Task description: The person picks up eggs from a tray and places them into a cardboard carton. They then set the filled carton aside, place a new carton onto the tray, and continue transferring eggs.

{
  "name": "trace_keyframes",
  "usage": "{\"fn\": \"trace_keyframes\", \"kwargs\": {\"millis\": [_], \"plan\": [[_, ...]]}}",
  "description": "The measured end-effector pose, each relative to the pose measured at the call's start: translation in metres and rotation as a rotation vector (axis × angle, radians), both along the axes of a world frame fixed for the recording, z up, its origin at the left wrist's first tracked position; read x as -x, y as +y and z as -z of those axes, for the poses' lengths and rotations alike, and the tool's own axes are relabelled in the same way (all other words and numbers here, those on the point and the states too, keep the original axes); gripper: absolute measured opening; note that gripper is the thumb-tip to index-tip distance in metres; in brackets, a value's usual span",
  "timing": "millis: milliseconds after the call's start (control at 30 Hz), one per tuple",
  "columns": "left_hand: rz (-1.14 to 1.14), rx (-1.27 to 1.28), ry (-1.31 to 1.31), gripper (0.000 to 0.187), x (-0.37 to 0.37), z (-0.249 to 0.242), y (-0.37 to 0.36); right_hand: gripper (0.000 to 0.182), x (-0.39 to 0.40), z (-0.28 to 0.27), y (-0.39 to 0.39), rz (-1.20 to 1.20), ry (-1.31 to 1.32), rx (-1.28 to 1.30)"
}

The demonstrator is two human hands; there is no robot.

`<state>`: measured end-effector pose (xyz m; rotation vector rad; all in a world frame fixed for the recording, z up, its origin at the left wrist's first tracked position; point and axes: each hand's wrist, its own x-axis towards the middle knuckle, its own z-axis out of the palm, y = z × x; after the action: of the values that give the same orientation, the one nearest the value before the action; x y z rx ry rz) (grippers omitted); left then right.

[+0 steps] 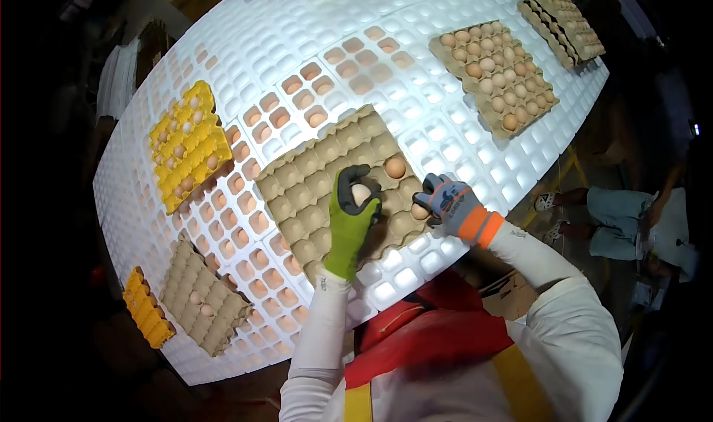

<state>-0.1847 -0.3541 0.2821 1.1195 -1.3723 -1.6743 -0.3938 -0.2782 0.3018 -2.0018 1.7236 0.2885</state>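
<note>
My left hand (pixel 355 203), in a green and black glove, is curled around a pale egg (pixel 361 194) above a grey cardboard egg tray (pixel 308 162). At the tray's right edge, my right hand (pixel 451 205), in a grey and orange glove, has its fingers bent against a brown egg (pixel 420 211) in or just over a cup. Another brown egg (pixel 395 167) sits in the same tray, up from that one. The other cups that show hold nothing; some are hidden behind my left hand and forearm.
A lit white table of square pockets (pixel 438 140) holds many eggs. Around lie a yellow tray (pixel 194 144) with eggs, a filled cardboard tray (pixel 497 77), stacked trays (pixel 564 25), another cardboard tray (pixel 200 296) and a second yellow tray (pixel 145 307). A person (pixel 631 221) is at right.
</note>
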Motion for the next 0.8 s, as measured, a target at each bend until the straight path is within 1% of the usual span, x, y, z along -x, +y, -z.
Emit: {"fn": "trace_keyframes", "kwargs": {"millis": [33, 67, 100, 133, 167, 233, 267, 300, 367, 400, 433, 500, 533, 567, 633, 667, 767, 800], "plan": [[0.034, 0.327, -0.280, 0.037, 0.015, 0.002, -0.009, 0.053, 0.003, 0.011, 0.002, -0.072, 0.016, 0.049], [0.065, 0.662, -0.556, 0.041, 0.031, 0.003, -0.019, 0.052, 0.008, 0.006, -0.004, -0.081, -0.023, 0.003], [0.180, 0.668, -0.784, 0.043, 0.045, -0.002, -0.023, 0.051, 0.013, 0.001, -0.006, -0.088, -0.062, -0.046], [0.314, 0.691, -1.002, 0.046, 0.059, -0.007, -0.026, 0.043, 0.030, 0.039, 0.014, -0.005, -0.308, 0.357], [0.466, 0.614, -1.181, 0.048, 0.067, 0.002, -0.031, 0.041, 0.042, 0.033, 0.010, 0.226, -0.596, 0.126], [0.373, 0.817, -1.093, 0.046, 0.066, 0.020, -0.026, 0.038, 0.066, 0.015, -0.005, 0.669, -1.145, -0.377], [0.329, 0.915, -1.049, 0.045, 0.064, 0.024, -0.021, 0.037, 0.080, 0.031, -0.006, 0.776, -1.448, -0.306], [0.282, 0.809, -0.940, 0.039, 0.063, 0.016, -0.018, 0.040, 0.088, 0.035, -0.016, 0.944, -1.657, -0.355], [0.178, 0.606, -0.719, 0.028, 0.068, -0.003, -0.020, 0.033, 0.101, 0.036, -0.060, 1.036, -1.614, -0.155], [0.149, 0.531, -0.827, 0.036, 0.067, 0.000, -0.028, 0.033, 0.107, 0.038, -0.088, 0.981, -1.426, -0.083], [0.044, 0.398, -0.533, 0.034, 0.060, 0.014, -0.042, 0.034, 0.112, 0.044, -0.114, 0.926, -1.243, -0.015], [-0.116, 0.251, -0.409, 0.033, 0.062, 0.016, -0.091, 0.043, 0.115, 0.108, -0.163, 0.606, -0.946, 0.513], [-0.130, 0.335, -0.589, 0.034, 0.068, 0.005, -0.116, 0.052, 0.109, 0.093, -0.177, 0.583, -0.438, 0.504], [-0.136, 0.413, -0.766, 0.034, 0.075, -0.005, -0.140, 0.054, 0.108, 0.094, -0.184, 0.582, -0.422, 0.453], [-0.038, 0.594, -1.201, 0.035, 0.077, 0.029, -0.189, 0.056, 0.110, 0.098, -0.191, 0.583, -0.379, 0.343], [0.166, 0.408, -1.372, 0.036, 0.086, 0.022, -0.206, 0.051, 0.111, 0.097, -0.191, 0.591, -0.566, 0.392], [0.010, 0.627, -0.954, 0.035, 0.089, 0.033, -0.198, 0.037, 0.105, 0.096, -0.174, 0.607, -1.138, 0.520], [0.003, 0.401, -0.642, 0.034, 0.102, 0.031, -0.193, 0.029, 0.103, 0.116, -0.174, 0.476, -0.928, 0.709]]}}
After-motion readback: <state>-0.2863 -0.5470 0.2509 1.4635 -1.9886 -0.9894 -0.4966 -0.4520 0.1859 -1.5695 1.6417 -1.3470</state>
